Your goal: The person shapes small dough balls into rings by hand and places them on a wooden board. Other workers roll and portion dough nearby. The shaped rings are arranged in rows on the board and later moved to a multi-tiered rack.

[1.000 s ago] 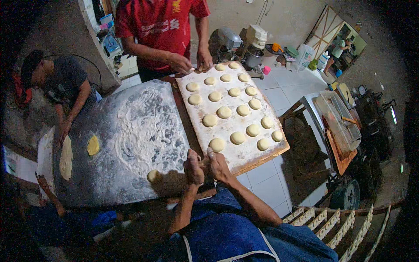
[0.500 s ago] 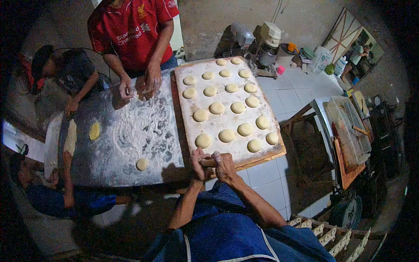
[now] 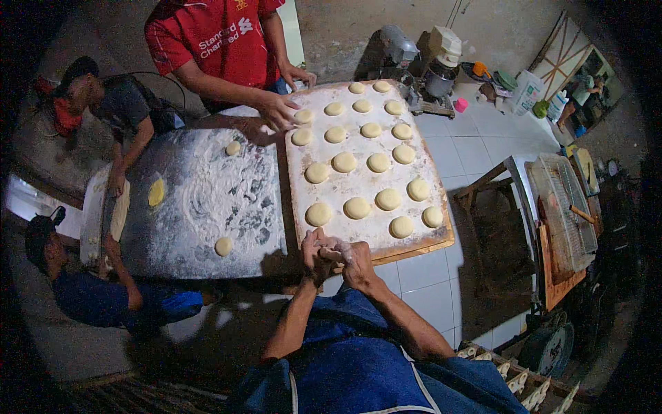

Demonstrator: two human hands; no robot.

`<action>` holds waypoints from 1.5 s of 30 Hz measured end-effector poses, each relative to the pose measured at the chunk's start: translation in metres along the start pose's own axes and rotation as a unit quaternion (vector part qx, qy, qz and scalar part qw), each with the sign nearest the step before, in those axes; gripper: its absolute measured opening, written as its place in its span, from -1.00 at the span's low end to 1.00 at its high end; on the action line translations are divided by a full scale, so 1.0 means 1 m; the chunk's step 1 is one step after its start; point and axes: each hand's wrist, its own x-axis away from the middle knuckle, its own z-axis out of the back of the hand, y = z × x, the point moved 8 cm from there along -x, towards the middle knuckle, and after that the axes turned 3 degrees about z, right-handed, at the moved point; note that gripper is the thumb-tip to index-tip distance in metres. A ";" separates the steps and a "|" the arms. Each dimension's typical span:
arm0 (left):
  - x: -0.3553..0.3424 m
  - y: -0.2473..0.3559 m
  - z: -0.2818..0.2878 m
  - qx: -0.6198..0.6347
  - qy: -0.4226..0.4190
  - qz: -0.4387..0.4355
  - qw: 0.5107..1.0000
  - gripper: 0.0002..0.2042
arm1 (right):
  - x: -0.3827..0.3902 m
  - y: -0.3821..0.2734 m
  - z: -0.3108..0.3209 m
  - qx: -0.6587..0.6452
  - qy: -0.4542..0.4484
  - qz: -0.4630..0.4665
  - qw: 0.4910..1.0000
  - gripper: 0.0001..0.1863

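Note:
My left hand [image 3: 317, 255] and my right hand [image 3: 356, 264] are close together at the near edge of a floured board [image 3: 358, 183]. Both have curled, floury fingers, meeting around something brownish that the fingers mostly cover; I cannot make out what it is. Just beyond my left hand lies a round of dough [image 3: 318, 214], one of several flattened pale rounds spread in rows over the board. To the left, a dough ball [image 3: 223, 246] rests on the floury dark table [image 3: 265, 238].
A co-worker in a red shirt [image 3: 224, 52] reaches over the board's far left corner. Two other people are at the table's left end, near a long dough strip [image 3: 121, 210]. Mixers [image 3: 441, 62] stand by the back wall; a metal-topped table [image 3: 527, 179] is at right.
The co-worker's hands have moved right, from the floury table to the board's far left corner. A dough ball now shows where they were. My hands stay together at the board's edge.

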 end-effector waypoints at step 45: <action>-0.087 0.037 0.000 -0.570 -0.067 -0.072 0.816 -0.66 | -0.069 0.100 0.050 0.210 -0.076 -0.098 0.970 -0.61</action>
